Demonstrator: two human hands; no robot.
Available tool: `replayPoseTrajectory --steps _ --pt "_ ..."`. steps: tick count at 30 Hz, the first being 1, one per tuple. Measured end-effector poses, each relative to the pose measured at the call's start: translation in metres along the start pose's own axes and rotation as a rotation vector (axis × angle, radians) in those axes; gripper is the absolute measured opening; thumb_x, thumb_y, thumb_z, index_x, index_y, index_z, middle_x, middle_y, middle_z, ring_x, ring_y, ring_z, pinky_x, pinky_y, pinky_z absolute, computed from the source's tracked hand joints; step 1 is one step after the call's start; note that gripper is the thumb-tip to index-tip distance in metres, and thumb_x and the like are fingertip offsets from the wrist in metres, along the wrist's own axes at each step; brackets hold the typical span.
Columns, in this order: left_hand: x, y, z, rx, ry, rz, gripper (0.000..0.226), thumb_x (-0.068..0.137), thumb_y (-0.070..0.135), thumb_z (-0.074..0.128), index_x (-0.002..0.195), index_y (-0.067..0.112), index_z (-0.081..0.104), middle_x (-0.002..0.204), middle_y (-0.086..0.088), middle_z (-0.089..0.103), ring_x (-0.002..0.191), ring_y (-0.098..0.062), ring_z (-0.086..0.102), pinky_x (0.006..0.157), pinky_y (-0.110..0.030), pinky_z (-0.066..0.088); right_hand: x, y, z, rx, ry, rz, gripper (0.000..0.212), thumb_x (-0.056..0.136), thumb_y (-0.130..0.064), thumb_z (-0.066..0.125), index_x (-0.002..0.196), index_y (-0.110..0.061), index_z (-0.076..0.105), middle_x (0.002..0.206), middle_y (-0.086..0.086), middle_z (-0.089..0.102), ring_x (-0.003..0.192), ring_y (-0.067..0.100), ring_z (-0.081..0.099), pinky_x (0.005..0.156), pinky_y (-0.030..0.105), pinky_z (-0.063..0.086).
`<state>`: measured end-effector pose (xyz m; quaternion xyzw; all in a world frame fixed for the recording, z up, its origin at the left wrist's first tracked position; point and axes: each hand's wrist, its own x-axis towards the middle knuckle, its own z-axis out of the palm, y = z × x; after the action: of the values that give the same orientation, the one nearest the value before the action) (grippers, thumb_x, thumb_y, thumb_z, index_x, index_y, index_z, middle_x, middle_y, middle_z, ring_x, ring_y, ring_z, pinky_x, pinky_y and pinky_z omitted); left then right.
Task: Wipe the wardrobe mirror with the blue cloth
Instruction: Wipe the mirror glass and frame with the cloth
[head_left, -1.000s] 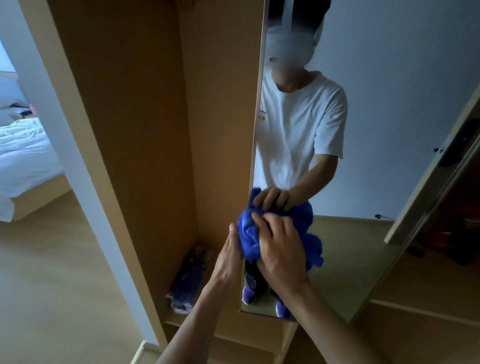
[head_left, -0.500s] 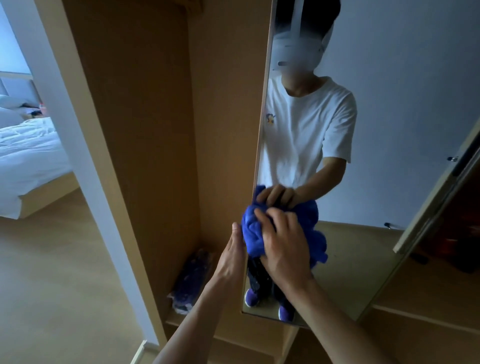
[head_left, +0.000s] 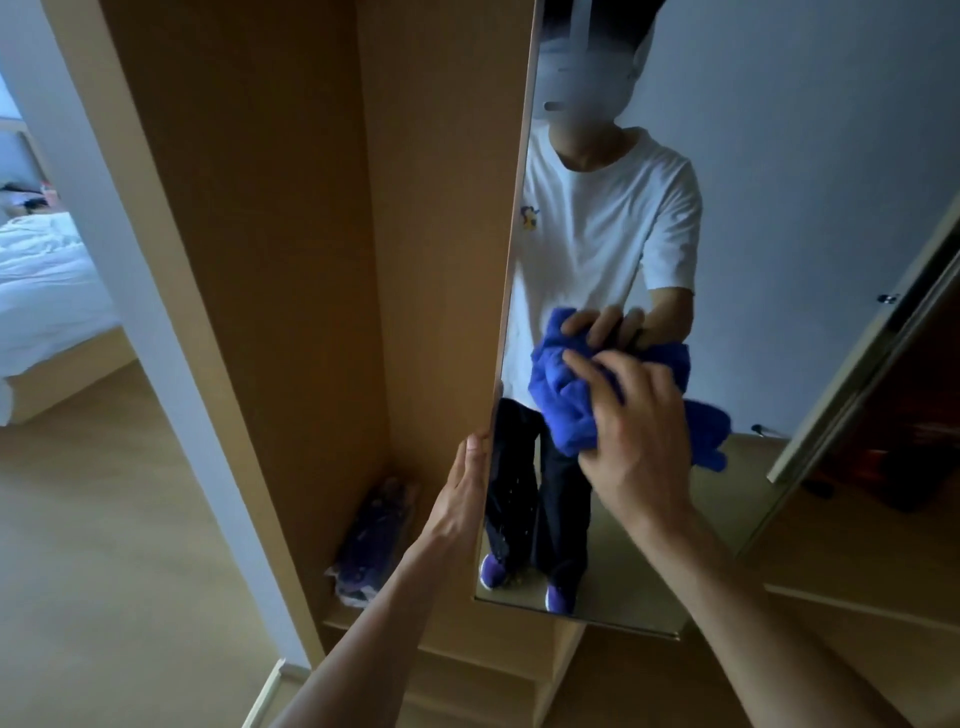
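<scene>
Tall frameless wardrobe mirror (head_left: 779, 249): bunched blue terry cloth (head_left: 561, 400) pressed to mid-glass, right hand (head_left: 631, 431) grip clamped on it. Left hand (head_left: 465, 488), fingers straight, steadies the panel edge. Advice: firm overlapping strokes; specks low on glass.

Both forearms are bare up to the lower edge of the picture, with no sleeve, watch or ring visible on the left hand (head_left: 464, 486) or on the right hand (head_left: 631, 423). The reflection shows a plain white short-sleeved cotton T-shirt (head_left: 597, 244) with a round neck and a small yellow and blue print (head_left: 529, 216) on the chest. Below it come long dark loose trousers (head_left: 540, 488) and purple low shoes (head_left: 492, 570). The sleeve ends above the elbow.
</scene>
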<state>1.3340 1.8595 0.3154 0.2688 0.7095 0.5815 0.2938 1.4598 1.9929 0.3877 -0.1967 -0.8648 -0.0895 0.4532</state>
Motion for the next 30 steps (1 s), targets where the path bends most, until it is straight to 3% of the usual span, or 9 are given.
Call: replayPoseTrajectory --steps 2,5,10,14,16,19,21,27,30 --pt "0.002 -0.005 0.003 0.025 0.001 -0.001 0.063 0.097 0.078 0.014 0.149 0.051 0.037 0.150 0.015 0.050 0.139 -0.017 0.048 0.119 -0.047 0.034 0.013 0.007 -0.004 -0.012 0.081 -0.002 0.048 0.091 -0.025 0.055 0.139 -0.020 0.060 0.124 0.008 0.059 0.103 0.029 0.048 0.091 0.044 0.043" --pt "0.006 -0.010 0.003 0.018 0.021 0.015 0.058 0.098 0.077 0.015 0.143 0.052 0.041 0.140 0.017 0.057 0.129 -0.013 0.054 0.115 -0.047 0.039 -0.004 0.011 0.010 -0.041 0.084 -0.073 0.049 0.092 -0.024 0.066 0.140 -0.019 0.059 0.125 0.007 0.060 0.102 0.030 0.048 0.090 0.044 0.045" --pt "0.011 -0.016 0.008 -0.026 0.043 0.053 0.047 0.103 0.068 0.022 0.141 0.051 0.044 0.135 0.016 0.059 0.125 -0.011 0.057 0.098 -0.031 0.045 -0.086 0.010 0.052 -0.093 -0.197 -0.149 0.063 0.076 -0.012 0.081 0.136 -0.018 0.064 0.125 0.007 0.064 0.097 0.030 0.056 0.079 0.043 0.051" --pt "0.013 -0.019 0.008 0.020 0.053 0.074 0.041 0.107 0.058 0.030 0.145 0.048 0.041 0.135 0.012 0.060 0.122 -0.013 0.058 0.103 -0.038 0.046 -0.112 0.018 0.060 -0.143 -0.351 -0.186 0.073 0.063 -0.018 0.092 0.132 -0.023 0.068 0.120 0.005 0.067 0.091 0.029 0.062 0.073 0.040 0.052" --pt "0.014 -0.020 0.005 0.028 0.054 0.085 0.037 0.106 0.056 0.036 0.140 0.046 0.045 0.127 0.015 0.063 0.115 -0.003 0.060 0.095 -0.031 0.047 -0.104 0.025 0.051 -0.103 -0.313 -0.166 0.072 0.067 -0.013 0.088 0.134 -0.024 0.065 0.123 0.005 0.064 0.094 0.028 0.059 0.076 0.040 0.048" --pt "0.016 -0.020 0.006 0.017 0.039 0.109 0.031 0.107 0.038 0.049 0.137 0.038 0.045 0.116 0.023 0.060 0.094 0.025 0.058 0.072 -0.004 0.046 -0.072 0.044 0.029 -0.057 -0.150 -0.103 0.074 0.072 -0.012 0.082 0.141 -0.027 0.058 0.127 0.003 0.058 0.102 0.028 0.052 0.084 0.040 0.041" --pt "0.020 -0.025 0.009 -0.008 0.022 0.102 0.043 0.105 0.027 0.055 0.145 0.027 0.040 0.117 0.019 0.059 0.091 0.024 0.059 0.068 0.002 0.044 -0.048 0.057 0.015 -0.052 -0.041 -0.076 0.070 0.079 -0.017 0.079 0.143 -0.030 0.055 0.128 0.001 0.056 0.105 0.029 0.051 0.087 0.043 0.042" --pt "0.022 -0.037 0.019 0.003 0.040 0.135 0.060 0.102 0.015 0.060 0.154 0.021 0.031 0.141 0.000 0.054 0.123 -0.009 0.055 0.082 -0.002 0.047 -0.064 0.065 0.029 -0.070 0.026 -0.123 0.067 0.082 -0.020 0.078 0.143 -0.030 0.055 0.127 0.001 0.056 0.102 0.029 0.048 0.087 0.045 0.044" --pt "0.022 -0.041 0.025 -0.010 0.054 0.165 0.065 0.101 0.011 0.061 0.156 0.023 0.027 0.154 -0.003 0.045 0.142 -0.017 0.043 0.115 -0.032 0.041 -0.103 0.059 0.056 -0.094 -0.065 -0.152 0.064 0.081 -0.016 0.082 0.141 -0.027 0.060 0.127 0.005 0.060 0.102 0.031 0.052 0.087 0.045 0.045"
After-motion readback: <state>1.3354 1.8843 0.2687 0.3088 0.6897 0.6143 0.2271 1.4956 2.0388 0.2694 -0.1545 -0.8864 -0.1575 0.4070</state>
